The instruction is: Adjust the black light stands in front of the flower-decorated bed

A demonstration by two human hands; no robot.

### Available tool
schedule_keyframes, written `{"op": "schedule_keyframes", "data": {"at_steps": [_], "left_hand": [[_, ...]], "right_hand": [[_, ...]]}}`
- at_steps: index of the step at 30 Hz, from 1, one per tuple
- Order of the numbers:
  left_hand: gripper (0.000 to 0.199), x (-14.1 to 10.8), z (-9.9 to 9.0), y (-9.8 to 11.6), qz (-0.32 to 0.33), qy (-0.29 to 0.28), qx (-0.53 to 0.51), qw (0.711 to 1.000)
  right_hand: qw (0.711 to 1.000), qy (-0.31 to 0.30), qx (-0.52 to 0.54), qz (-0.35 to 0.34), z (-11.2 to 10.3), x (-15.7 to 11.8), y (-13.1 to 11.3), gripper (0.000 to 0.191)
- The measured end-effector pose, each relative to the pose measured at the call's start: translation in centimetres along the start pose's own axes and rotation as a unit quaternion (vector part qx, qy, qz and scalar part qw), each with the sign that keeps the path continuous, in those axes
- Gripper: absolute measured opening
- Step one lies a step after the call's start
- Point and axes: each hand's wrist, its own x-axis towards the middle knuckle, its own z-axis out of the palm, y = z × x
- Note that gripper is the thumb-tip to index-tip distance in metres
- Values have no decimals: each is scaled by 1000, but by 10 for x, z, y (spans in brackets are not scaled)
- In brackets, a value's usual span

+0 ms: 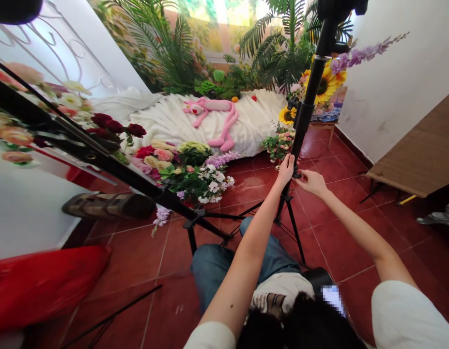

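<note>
A black tripod light stand (303, 118) rises in front of me, its pole leaning a little to the right. My left hand (286, 169) is closed around the lower part of the pole. Just to its right, my right hand (313, 183) has its fingers pinched at a small black clamp knob (297, 175) on the stand. The stand's legs (295, 228) spread out below on the tiles. Part of the knob is hidden by my fingertips.
A second black stand (126, 177) slants across the left. Artificial flowers (190, 167) and a wooden log (108, 206) are near it. Beyond lies a pink plush panther (217, 105) on white cloth (151, 118). A brown board (420, 140) leans at right; red cloth (46, 281) lies left.
</note>
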Motion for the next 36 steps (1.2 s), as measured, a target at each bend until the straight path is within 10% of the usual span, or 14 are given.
{"op": "schedule_keyframes", "data": {"at_steps": [5, 10, 13, 17, 22, 26, 36], "left_hand": [[62, 0, -3, 2, 17, -3, 18, 1000], [67, 1, -3, 0, 32, 2, 8, 999], [67, 1, -3, 0, 32, 7, 9, 999], [72, 1, -6, 0, 27, -4, 30, 999], [72, 1, -6, -1, 5, -15, 20, 1000], [71, 1, -5, -3, 3, -16, 8, 1000], [64, 3, -4, -3, 0, -6, 0, 1000]], "right_hand": [[963, -21, 249, 101, 18, -3, -15, 66], [722, -6, 676, 146, 35, -5, -52, 62], [656, 18, 739, 150, 41, -6, -66, 60], [718, -45, 662, 208, 49, -10, -56, 64], [893, 130, 407, 141, 37, -23, -21, 55], [970, 107, 208, 63, 12, -20, -8, 37], [994, -23, -100, 31, -10, 10, -38, 31]]}}
